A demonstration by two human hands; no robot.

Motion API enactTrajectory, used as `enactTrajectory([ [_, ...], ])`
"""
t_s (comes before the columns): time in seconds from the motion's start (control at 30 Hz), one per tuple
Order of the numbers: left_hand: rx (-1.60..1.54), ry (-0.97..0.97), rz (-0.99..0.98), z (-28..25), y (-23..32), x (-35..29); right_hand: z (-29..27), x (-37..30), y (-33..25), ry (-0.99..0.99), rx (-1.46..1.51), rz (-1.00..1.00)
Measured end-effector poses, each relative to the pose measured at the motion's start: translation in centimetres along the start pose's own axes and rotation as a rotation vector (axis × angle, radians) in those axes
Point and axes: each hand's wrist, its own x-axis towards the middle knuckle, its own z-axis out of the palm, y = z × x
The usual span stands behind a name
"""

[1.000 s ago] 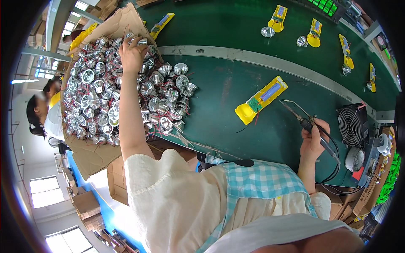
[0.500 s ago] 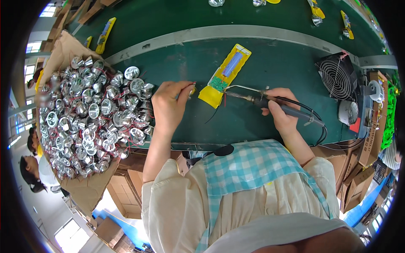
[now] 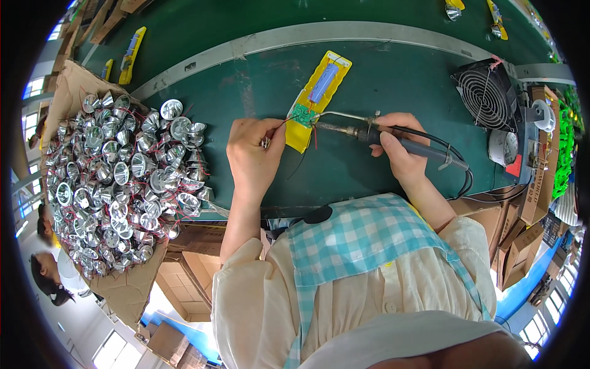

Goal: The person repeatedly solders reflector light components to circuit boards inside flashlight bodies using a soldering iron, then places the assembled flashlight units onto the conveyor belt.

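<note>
The yellow housing (image 3: 299, 136) lies aslant near the middle of the green desk (image 3: 344, 175), between its far and near edges. From my end I see a heap of silver reflectors (image 3: 123, 178) over the desk's left end and a black fan (image 3: 487, 98) by its right edge. I have the right hand (image 3: 402, 163) wrapped around a soldering iron (image 3: 365, 134), tip close to the housing; whether they touch, I cannot tell. Inside sit a blue battery (image 3: 324, 83) and a smaller green circuit board (image 3: 303, 114). Beside the board, my left hand (image 3: 253, 154) pinches a thin dark wire (image 3: 291, 119) between thumb and fingers.
</note>
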Motion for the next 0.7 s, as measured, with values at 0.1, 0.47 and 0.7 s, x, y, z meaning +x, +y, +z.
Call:
enactTrajectory([
  [0.1,0.049,0.025,0.067,0.40,-0.21,-0.03,0.05,0.24,0.19,0.015,0.000,0.001],
  [0.47,0.003,0.052,0.070,0.70,-0.06,-0.13,0.66,0.15,-0.61,0.041,-0.079,0.012],
  [0.7,-0.039,-0.007,-0.047,0.92,0.35,-0.15,0.83,0.11,-0.43,0.063,-0.070,0.031],
])
